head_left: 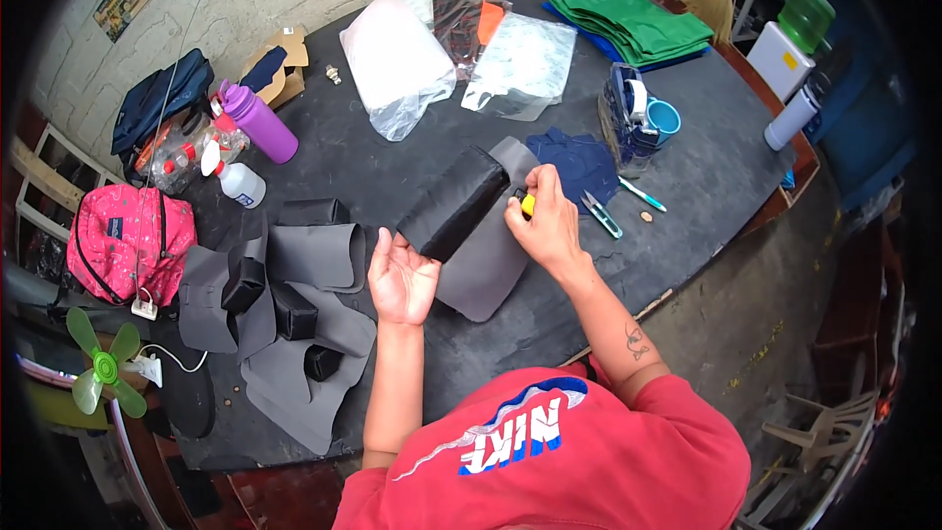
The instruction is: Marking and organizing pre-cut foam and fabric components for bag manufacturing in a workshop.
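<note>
In the middle of the table, a black box-shaped piece (456, 201) lies joined to or on top of a long grey sheet (488, 270) with rounded ends. My left hand (404, 280) is palm up at the piece's near left end, thumb out and fingers tucked under it. My right hand (549, 221) pinches a small yellow and black tool (528, 204) against the piece's right end; its exact kind is hidden by the fingers. To the left are several similar grey sheets (319, 255) with black box-shaped parts, piled loosely.
Right of my hands lie navy fabric pieces (574, 162), a teal cutter (601, 216) and a pen (643, 194). Plastic-wrapped packs (397, 54) and green bags (633, 25) sit farther back. A spray bottle (235, 179), purple bottle (260, 128), pink backpack (132, 240) and green fan (105, 365) stand left.
</note>
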{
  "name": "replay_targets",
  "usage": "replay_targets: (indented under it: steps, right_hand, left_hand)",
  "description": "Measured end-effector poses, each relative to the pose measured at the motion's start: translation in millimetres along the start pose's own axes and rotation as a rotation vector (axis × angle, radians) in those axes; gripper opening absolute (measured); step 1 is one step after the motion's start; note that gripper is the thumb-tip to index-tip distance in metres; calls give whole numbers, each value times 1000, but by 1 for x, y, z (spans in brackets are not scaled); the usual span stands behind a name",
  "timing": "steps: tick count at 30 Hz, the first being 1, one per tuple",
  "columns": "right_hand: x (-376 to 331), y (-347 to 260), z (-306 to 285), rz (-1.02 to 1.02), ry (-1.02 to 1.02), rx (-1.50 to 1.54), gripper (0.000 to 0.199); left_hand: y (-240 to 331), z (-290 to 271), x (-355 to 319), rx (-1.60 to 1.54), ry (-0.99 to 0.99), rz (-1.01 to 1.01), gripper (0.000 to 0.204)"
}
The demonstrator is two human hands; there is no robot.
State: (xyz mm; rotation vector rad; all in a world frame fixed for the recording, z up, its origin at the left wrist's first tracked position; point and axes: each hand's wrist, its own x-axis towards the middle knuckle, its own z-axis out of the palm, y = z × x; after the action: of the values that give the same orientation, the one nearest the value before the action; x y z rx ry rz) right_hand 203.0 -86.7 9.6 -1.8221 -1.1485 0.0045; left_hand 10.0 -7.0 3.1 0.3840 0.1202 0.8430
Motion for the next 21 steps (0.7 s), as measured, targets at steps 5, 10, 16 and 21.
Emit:
replay_targets:
  steps: [5, 10, 16, 21]
  right_hand:
    - [-1, 4, -2, 4, -39, -13, 37]
    - [-5, 17, 1, 35, 48, 167, 34]
    - [-32, 21, 11, 164, -170, 345, 29]
    - [-72, 24, 37, 17, -379, 273, 38]
  left_hand:
    - [-5, -10, -1, -19, 5, -19, 36]
    - [-21, 18, -1, -62, 137, 16, 30]
    - [-42, -46, 2, 576, 256, -3, 12]
    - [-47, -51, -5, 1002, 452, 21, 18]
